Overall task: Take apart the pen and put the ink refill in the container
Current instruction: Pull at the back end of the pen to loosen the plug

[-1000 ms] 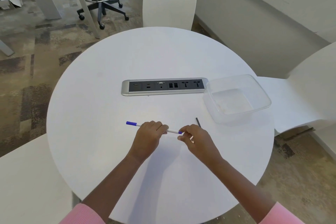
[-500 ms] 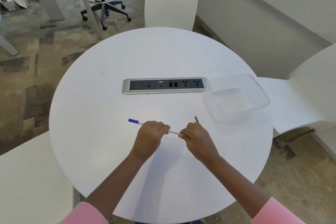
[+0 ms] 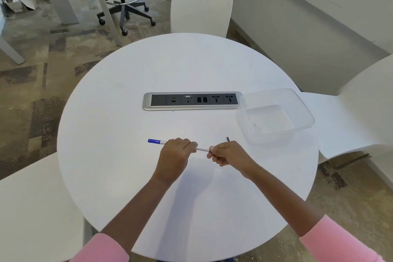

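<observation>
A white pen (image 3: 202,148) with a blue end cap (image 3: 154,141) is held level just above the round white table (image 3: 127,112). My left hand (image 3: 175,153) is closed around its middle. My right hand (image 3: 227,154) is closed over its right end, which is hidden in my fingers. A thin dark rod (image 3: 228,139) sticks up just behind my right hand; whether it lies on the table or is in my grip is unclear. The clear plastic container (image 3: 276,117) stands to the right, with nothing in it.
A silver socket panel (image 3: 192,101) is set into the table's middle, touching the container's left corner. White chairs stand at the far side (image 3: 202,4), the right (image 3: 361,102) and the near left (image 3: 32,208). An office stool (image 3: 123,0) is on the carpet beyond.
Both hands stay on the pen. The blue tip seen at my right fingers a second ago is now covered, and the hands sit slightly farther apart.
</observation>
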`<state>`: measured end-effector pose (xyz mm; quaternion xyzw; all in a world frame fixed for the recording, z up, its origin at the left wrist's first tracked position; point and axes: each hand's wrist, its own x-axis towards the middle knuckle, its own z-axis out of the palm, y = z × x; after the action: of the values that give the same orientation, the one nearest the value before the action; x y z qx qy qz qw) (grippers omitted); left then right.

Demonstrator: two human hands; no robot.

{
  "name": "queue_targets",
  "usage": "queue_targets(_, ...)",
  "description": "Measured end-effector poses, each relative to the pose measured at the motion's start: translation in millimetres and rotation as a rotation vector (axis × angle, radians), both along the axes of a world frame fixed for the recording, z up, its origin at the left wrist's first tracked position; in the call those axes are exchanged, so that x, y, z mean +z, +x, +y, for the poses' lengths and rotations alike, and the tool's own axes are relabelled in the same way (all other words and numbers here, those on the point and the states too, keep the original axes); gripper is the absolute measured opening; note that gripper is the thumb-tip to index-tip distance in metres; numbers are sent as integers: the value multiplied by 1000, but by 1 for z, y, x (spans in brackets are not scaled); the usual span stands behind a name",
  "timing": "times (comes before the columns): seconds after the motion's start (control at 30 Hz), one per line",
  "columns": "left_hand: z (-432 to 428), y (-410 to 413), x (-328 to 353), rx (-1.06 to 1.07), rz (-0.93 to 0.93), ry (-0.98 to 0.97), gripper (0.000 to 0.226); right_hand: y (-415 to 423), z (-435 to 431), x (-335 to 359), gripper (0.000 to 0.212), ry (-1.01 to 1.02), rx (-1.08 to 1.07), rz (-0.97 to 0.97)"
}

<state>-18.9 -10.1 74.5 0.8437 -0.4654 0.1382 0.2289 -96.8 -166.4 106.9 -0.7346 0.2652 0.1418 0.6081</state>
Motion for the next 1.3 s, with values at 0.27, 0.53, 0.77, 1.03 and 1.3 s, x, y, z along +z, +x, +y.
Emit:
queue_targets(0.27, -5, 1, 3, 15, 2, -23, 18, -9, 10, -15, 10, -892, 199, -443)
queue_targets(0.53, -5, -2, 2, 10, -2, -40, 18, -10, 5, -13, 14, -1105, 309, -551)
queue_targets(0.77, -6, 1, 1, 4, -26, -36, 20, -1, 2, -6, 23, -631, 255, -231)
queue_targets(1.03, -7, -3, -1, -4, -20, 8, 21, 9, -16, 5, 32, 33, 126, 103)
queue_targets(1.3, -7, -2, 1, 50, -7, 1, 18, -8, 0, -18, 8, -599, 128, -324)
